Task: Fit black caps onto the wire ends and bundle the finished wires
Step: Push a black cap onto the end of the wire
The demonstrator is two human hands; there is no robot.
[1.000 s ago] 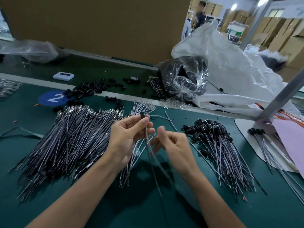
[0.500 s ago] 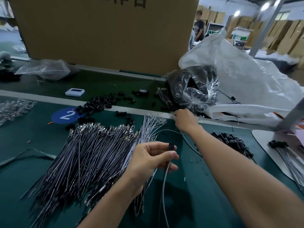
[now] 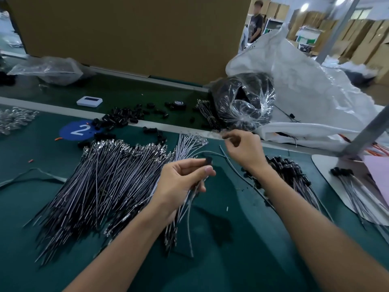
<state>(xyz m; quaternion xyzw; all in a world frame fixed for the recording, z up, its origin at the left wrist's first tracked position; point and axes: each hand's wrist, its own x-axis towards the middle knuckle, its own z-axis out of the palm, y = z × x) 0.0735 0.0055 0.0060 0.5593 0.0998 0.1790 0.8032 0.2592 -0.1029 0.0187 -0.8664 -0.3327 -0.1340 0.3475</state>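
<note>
**Cap end up, right hand just beyond it**

Widest first: the green bench [image 3: 231, 262] runs the full width, and its left half is buried under the big pile of bare wires [image 3: 101, 186], metal tips fanned away from the person. Over on the right lies the smaller capped pile [image 3: 288, 169], black heads bunched at the far end, with the right forearm crossing above it. Beyond the bare pile, along the pale strip, the loose caps [image 3: 121, 119] sit scattered beside the blue number disc [image 3: 76, 130].

Now the hands. The left hand [image 3: 181, 184] is wrapped round the held wires [image 3: 190, 209], thumb pressing them against the fingers. Their long axis runs from the fingertips back and down towards the person, tails dangling over the bench. At the top end, poking out above the thumb, is one black cap [image 3: 208, 161], and it points up and away.

The right hand [image 3: 244, 148] hangs just beyond that cap and a touch to its right, near but apart from it. Its fingers are curled in with the tips drawn together. Whether they pinch anything, I cannot tell; it is too small and blurred.

My read: everything turns on that short gap. The cap faces the right hand, so the right hand is the one placed to meet it, coming straight back along the wire's line.
</note>
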